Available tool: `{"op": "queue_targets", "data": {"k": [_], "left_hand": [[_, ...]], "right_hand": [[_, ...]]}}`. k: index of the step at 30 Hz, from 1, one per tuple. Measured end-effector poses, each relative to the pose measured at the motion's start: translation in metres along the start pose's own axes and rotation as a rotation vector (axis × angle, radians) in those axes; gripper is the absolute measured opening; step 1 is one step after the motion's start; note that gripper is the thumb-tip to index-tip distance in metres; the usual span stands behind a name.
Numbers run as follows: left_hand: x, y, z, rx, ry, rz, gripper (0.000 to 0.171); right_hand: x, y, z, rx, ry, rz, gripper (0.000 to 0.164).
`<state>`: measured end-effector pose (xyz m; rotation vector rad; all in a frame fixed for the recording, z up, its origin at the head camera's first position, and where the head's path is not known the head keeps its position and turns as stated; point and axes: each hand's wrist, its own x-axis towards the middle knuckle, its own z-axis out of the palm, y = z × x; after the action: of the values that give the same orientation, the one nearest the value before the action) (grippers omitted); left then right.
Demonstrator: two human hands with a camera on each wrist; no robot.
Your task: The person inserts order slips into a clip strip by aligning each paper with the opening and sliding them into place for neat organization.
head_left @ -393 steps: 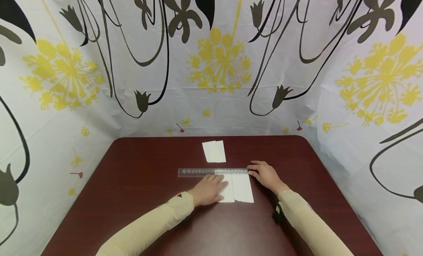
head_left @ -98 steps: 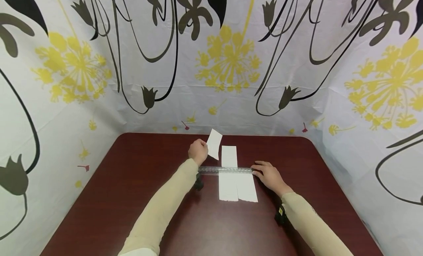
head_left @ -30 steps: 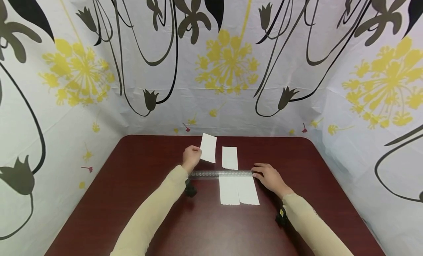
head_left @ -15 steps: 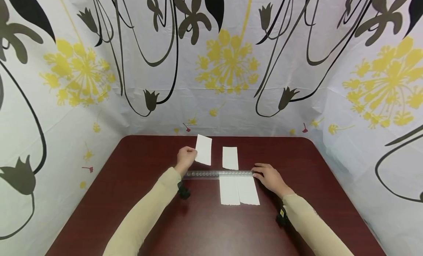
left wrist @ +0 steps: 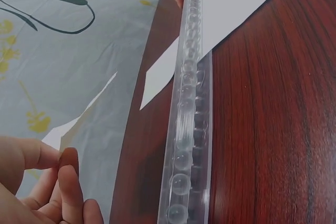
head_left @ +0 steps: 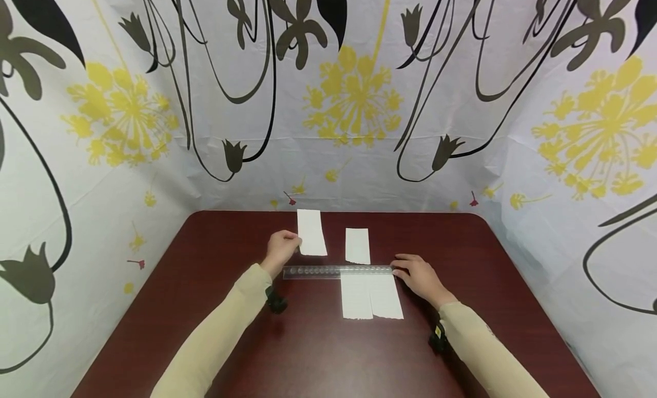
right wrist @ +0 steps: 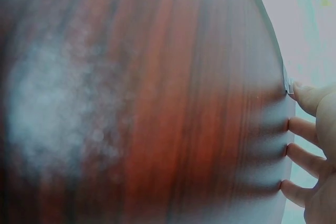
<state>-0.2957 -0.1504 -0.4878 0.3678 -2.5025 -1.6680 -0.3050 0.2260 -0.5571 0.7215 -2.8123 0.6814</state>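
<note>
Plainly, the left hand (head_left: 280,251) pinches white paper (head_left: 311,232).

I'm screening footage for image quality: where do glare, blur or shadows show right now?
Head: broad, soft sheen on the near part of the table, with the ruler reasonably crisp; left wrist: bright highlights on the ruler's round bumps; right wrist: hazy glare patch at left, nearby wood grain blurred, dark bands on the tabletop beside the right hand.

Pale glare hazes the tabletop (right wrist: 163,103) — blurry from the right wrist.
</note>
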Motion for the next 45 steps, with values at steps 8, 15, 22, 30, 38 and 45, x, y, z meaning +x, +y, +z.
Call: {"op": "queue_targets", "data": {"k": [8, 15, 22, 30, 38, 45], "left_hand": [[-0.004, -0.005, -0.01, 0.003, -0.029, -0.024, 0.022], [-0.008, -0.012, -0.021, -0.01, -0.062, -0.038, 0.022], [-0.01, -0.02, -0.028, -0.023, -0.096, -0.043, 0.022], [-0.015, -0.025, -0.047, 0.061, -0.105, -0.037, 0.022], [-0.021, -0.03, -0.06, 0.097, -0.109, -0.043, 0.021], [-0.024, -0.034, -0.07, 0.124, -0.13, -0.043, 0.021]], "right_hand": [[0.001, 0.001, 0.001, -0.006, 0.004, -0.002, 0.029], [0.001, 0.001, 0.001, -0.012, -0.006, 0.0, 0.03], [0.0, 0.002, 0.003, -0.014, 0.0, 0.0, 0.03], [0.0, 0.002, 0.002, -0.015, 0.012, -0.009, 0.029], [0.001, 0.002, 0.001, -0.012, 0.004, -0.014, 0.03], [0.001, 0.001, 0.0, -0.012, -0.002, -0.01, 0.03]]}}
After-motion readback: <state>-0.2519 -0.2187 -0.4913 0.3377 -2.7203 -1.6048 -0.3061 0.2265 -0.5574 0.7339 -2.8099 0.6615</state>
